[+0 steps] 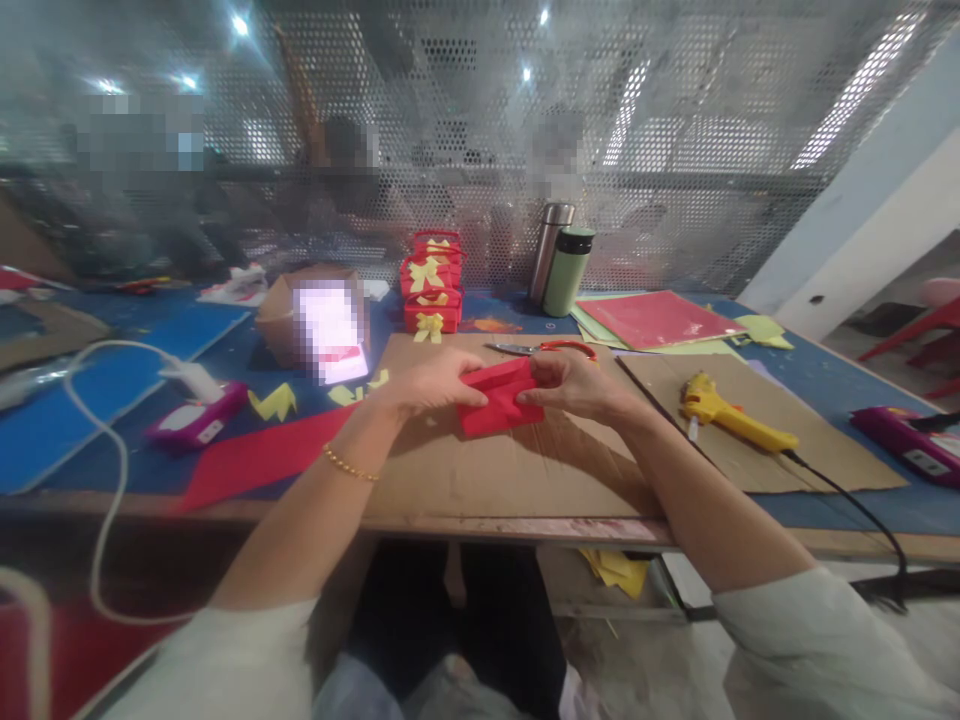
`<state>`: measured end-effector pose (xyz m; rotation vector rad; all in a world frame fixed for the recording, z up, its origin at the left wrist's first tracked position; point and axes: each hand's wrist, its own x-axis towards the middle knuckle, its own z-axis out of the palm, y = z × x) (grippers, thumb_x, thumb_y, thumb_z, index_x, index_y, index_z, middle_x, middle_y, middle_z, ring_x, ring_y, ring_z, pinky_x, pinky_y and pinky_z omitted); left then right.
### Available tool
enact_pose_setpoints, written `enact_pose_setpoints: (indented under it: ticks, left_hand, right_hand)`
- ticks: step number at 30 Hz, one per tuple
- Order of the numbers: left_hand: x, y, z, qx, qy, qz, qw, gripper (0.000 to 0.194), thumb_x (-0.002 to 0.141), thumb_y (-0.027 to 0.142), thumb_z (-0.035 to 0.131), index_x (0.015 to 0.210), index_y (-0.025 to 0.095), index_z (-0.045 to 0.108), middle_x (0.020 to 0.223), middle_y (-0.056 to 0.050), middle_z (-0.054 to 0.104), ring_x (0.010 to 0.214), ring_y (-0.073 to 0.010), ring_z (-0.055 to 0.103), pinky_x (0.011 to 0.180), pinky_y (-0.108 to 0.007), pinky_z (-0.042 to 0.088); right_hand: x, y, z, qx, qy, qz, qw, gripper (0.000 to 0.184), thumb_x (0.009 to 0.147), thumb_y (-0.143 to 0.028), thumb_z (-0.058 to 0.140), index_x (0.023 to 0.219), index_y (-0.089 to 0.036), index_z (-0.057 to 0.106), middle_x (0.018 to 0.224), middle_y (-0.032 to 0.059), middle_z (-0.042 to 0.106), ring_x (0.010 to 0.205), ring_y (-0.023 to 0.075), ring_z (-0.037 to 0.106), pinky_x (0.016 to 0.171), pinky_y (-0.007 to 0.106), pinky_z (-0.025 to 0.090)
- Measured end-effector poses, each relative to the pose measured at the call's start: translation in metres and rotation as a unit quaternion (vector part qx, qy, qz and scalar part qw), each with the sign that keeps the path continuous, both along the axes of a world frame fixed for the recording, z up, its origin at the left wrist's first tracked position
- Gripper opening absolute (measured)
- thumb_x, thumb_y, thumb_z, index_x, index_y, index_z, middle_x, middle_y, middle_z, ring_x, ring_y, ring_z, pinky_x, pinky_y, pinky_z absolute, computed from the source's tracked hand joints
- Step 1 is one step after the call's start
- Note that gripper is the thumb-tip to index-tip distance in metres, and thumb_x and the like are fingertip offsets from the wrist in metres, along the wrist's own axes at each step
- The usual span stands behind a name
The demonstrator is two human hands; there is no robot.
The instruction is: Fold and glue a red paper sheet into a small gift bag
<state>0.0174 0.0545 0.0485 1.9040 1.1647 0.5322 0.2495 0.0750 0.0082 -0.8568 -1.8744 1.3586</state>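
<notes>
A small folded piece of red paper (498, 405) is held between my two hands, above the cardboard sheet (450, 475). My left hand (441, 386) pinches its left side, thumb on the near face. On its right side, the thumb and fingers of my right hand (574, 385) grip the edge. Just behind the right hand lie scissors (566, 350) with red handles. Several small red paper boxes (431, 285) with yellow bows stand in a row farther back. A red paper strip (262, 460) lies to the left, under my left forearm.
A yellow glue gun (739, 415) rests on cardboard at right, its black cord trailing off the table. Two flasks (568, 275) stand behind. A lit phone (330, 330) leans on a brown box (274, 325). A purple power strip (199, 415) with a white cable is at left.
</notes>
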Motion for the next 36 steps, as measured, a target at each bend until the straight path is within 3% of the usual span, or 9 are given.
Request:
enact_pose_setpoints:
  ticks: [6, 11, 15, 17, 21, 25, 28, 36]
  left_hand:
    - [0.0, 0.0, -0.001, 0.018, -0.04, -0.026, 0.999, 0.009, 0.067, 0.016, 0.071, 0.076, 0.017, 0.07, 0.065, 0.001, 0.064, 0.059, -0.0137, 0.055, 0.057, -0.027, 0.036]
    - [0.001, 0.0, -0.002, 0.024, -0.055, -0.021, 0.998, 0.014, 0.065, 0.011, 0.072, 0.079, 0.016, 0.073, 0.075, -0.002, 0.07, 0.07, -0.0155, 0.062, 0.062, -0.026, 0.042]
    - [0.001, 0.006, -0.009, -0.042, -0.189, 0.041, 0.98, 0.028, 0.072, 0.016, 0.076, 0.1, 0.016, 0.072, 0.095, -0.007, 0.075, 0.081, -0.0167, 0.068, 0.071, -0.027, 0.05]
    - [0.001, 0.009, -0.011, -0.073, -0.258, 0.075, 0.961, 0.029, 0.077, 0.024, 0.078, 0.103, 0.015, 0.069, 0.094, -0.009, 0.074, 0.079, -0.0163, 0.069, 0.071, -0.028, 0.052]
    - [0.003, 0.013, -0.018, -0.115, -0.289, 0.084, 0.947, 0.032, 0.078, 0.037, 0.082, 0.096, 0.012, 0.071, 0.084, -0.01, 0.074, 0.071, -0.0159, 0.069, 0.069, -0.029, 0.054]
    - [0.013, 0.015, -0.034, -0.133, -0.295, 0.07, 0.943, 0.034, 0.07, 0.026, 0.087, 0.096, 0.011, 0.072, 0.079, -0.009, 0.075, 0.068, -0.0173, 0.069, 0.069, -0.031, 0.056]
    - [0.017, 0.018, -0.043, -0.117, -0.298, 0.104, 0.942, 0.022, 0.069, 0.02, 0.084, 0.082, 0.009, 0.07, 0.069, -0.008, 0.071, 0.064, -0.016, 0.067, 0.069, -0.031, 0.055]
    - [0.015, 0.02, -0.045, -0.089, -0.283, 0.147, 0.944, 0.019, 0.066, 0.019, 0.084, 0.069, 0.012, 0.066, 0.064, -0.006, 0.068, 0.061, -0.0146, 0.064, 0.066, -0.031, 0.052]
  right_hand:
    - [-0.002, -0.002, 0.0, -0.05, 0.033, 0.007, 0.998, 0.035, 0.061, -0.029, 0.089, 0.092, -0.019, 0.075, 0.089, 0.003, 0.078, 0.078, 0.0178, 0.071, 0.073, 0.03, 0.056]
    - [-0.003, -0.002, -0.004, -0.071, 0.026, -0.009, 0.997, 0.036, 0.059, -0.035, 0.091, 0.088, -0.019, 0.079, 0.084, 0.0042, 0.078, 0.076, 0.0196, 0.071, 0.073, 0.031, 0.057]
    - [-0.001, 0.0, -0.004, -0.038, 0.049, -0.047, 0.997, 0.036, 0.06, -0.039, 0.091, 0.089, -0.02, 0.081, 0.086, 0.0044, 0.079, 0.074, 0.0181, 0.07, 0.072, 0.031, 0.056]
    - [0.002, 0.002, -0.003, -0.002, 0.07, -0.074, 0.995, 0.038, 0.061, -0.043, 0.09, 0.09, -0.02, 0.081, 0.092, 0.005, 0.079, 0.079, 0.019, 0.07, 0.074, 0.032, 0.057]
    - [0.007, 0.008, -0.002, 0.024, 0.102, -0.115, 0.988, 0.042, 0.06, -0.049, 0.09, 0.089, -0.019, 0.081, 0.093, 0.0059, 0.08, 0.081, 0.0204, 0.071, 0.079, 0.035, 0.057]
    - [0.007, 0.012, -0.005, 0.021, 0.112, -0.128, 0.985, 0.045, 0.059, -0.051, 0.09, 0.089, -0.019, 0.08, 0.087, 0.0054, 0.079, 0.08, 0.0214, 0.071, 0.08, 0.037, 0.058]
    - [0.004, 0.012, -0.006, 0.021, 0.112, -0.125, 0.986, 0.043, 0.059, -0.052, 0.09, 0.085, -0.02, 0.08, 0.084, 0.005, 0.079, 0.081, 0.0219, 0.071, 0.081, 0.038, 0.058]
    - [0.001, 0.009, -0.004, 0.017, 0.111, -0.133, 0.985, 0.042, 0.057, -0.049, 0.09, 0.085, -0.02, 0.079, 0.089, 0.0056, 0.079, 0.081, 0.0215, 0.07, 0.08, 0.038, 0.058]
